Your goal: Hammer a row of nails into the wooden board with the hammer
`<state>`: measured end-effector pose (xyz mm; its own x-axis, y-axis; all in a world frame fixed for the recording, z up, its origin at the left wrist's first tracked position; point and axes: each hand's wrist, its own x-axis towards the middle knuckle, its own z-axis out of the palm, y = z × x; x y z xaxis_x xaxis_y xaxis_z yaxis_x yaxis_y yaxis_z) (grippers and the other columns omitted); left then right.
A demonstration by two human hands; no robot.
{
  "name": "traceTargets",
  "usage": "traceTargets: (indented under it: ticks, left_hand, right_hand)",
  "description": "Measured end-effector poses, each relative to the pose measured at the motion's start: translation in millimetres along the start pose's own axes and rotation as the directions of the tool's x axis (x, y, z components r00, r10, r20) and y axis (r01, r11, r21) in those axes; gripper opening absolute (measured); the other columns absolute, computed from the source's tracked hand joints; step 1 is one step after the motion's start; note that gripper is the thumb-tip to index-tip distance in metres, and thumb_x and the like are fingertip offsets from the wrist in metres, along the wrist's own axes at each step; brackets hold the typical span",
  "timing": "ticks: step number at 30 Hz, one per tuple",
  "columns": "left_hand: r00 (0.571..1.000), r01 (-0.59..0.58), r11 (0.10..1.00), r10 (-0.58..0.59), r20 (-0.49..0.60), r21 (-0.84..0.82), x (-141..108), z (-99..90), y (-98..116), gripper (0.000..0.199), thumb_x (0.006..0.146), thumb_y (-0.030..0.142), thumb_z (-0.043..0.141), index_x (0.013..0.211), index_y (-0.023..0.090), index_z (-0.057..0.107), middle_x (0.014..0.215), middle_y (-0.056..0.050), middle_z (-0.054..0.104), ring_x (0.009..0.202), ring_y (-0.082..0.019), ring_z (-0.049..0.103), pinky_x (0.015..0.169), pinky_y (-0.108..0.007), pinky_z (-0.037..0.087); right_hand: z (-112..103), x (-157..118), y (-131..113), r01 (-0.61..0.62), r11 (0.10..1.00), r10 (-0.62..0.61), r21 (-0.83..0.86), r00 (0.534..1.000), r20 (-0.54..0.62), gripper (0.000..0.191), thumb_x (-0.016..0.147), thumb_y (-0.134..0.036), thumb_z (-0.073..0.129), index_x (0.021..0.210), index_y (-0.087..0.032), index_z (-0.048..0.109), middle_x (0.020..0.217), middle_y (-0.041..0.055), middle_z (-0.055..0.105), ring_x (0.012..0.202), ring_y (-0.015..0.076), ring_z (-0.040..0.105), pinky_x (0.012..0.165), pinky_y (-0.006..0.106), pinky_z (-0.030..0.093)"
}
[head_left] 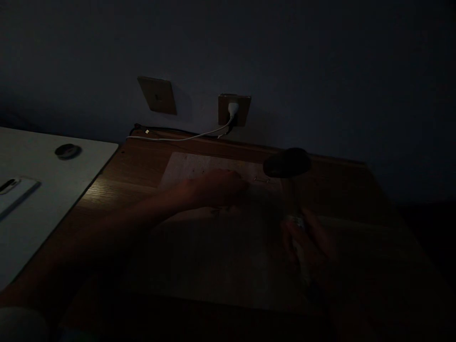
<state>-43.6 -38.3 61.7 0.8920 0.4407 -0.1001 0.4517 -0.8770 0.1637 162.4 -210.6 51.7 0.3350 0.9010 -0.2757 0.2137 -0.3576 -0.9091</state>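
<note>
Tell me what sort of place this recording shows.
Probably a dim room indoors, perhaps at home: a brown wooden tabletop stands by a plain bluish wall, where a rounded white plug sits in a flat rectangular socket plate.

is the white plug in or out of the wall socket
In: the rounded white plastic plug sits against the squarish wall socket plate, its thin white cord trailing left.

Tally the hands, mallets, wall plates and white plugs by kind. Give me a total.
Hands: 2, the left hand and the right hand
Mallet: 1
Wall plates: 2
White plug: 1
Total: 6
</note>
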Motion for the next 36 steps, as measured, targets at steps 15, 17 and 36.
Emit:
traceTargets:
  ticks: [15,17,36]
  left_hand:
    - [0.904,-0.054,0.864,-0.171,-0.393,-0.500,31,42.0,-44,0.023,0.090,0.014,0.063,0.108,0.014,0.078,0.103,-0.009,0.081,0.090,-0.020,0.075,0.083,-0.032,0.056]
    - [0.899,-0.058,0.873,-0.165,-0.405,-0.485,30,45.6,-44,0.022,0.091,0.015,0.063,0.107,0.014,0.079,0.104,-0.010,0.081,0.092,-0.020,0.075,0.086,-0.033,0.056]
    - [0.892,-0.139,0.931,-0.030,-0.451,-0.337,24,49.2,-42,0.019,0.098,0.018,0.062,0.102,0.011,0.079,0.104,-0.013,0.075,0.093,-0.020,0.070,0.085,-0.031,0.055]
  right_hand:
    - [1,21,-39,0.066,0.996,-0.069,0.058,0.997,0.044,0.045,0.087,-0.068,0.070,0.088,-0.024,0.061,0.052,-0.0073,0.053,0.040,0.0088,0.045,0.040,0.020,0.037]
    - [8,27,-38,0.052,0.995,-0.057,0.088,0.997,0.056,0.044,0.086,-0.067,0.071,0.090,-0.024,0.062,0.053,-0.0078,0.053,0.037,0.0089,0.044,0.036,0.021,0.035]
    - [23,26,-17,0.028,0.999,-0.029,0.029,0.999,0.031,0.043,0.084,-0.065,0.069,0.091,-0.023,0.063,0.052,-0.0071,0.051,0.038,0.0105,0.044,0.035,0.023,0.035]
